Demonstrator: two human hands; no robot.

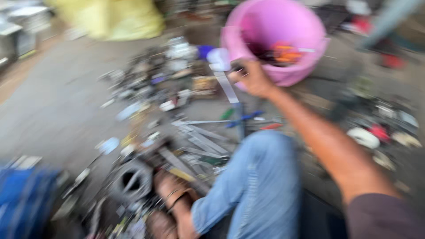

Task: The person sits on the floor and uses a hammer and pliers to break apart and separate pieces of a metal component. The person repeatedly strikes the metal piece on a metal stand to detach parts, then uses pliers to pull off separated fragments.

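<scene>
While we squat over scattered scrap, our right hand (pixel 253 79) reaches the round pink plastic bucket (pixel 276 37) at the upper right of the frame.

Our fingers close on a flat grey metal strip (pixel 226 86) just beside the bucket's near rim; blur hides the grip's detail. Our left hand is out of view. A blue-jeaned knee (pixel 261 177) fills the lower centre, with a grey metal ring-shaped part (pixel 129 180) at lower left.

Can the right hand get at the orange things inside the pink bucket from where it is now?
Probably yes. The right hand is already at the near rim of the pink bucket, whose open mouth faces it, and nothing lies between it and the orange things, though blur hides detail.
</scene>
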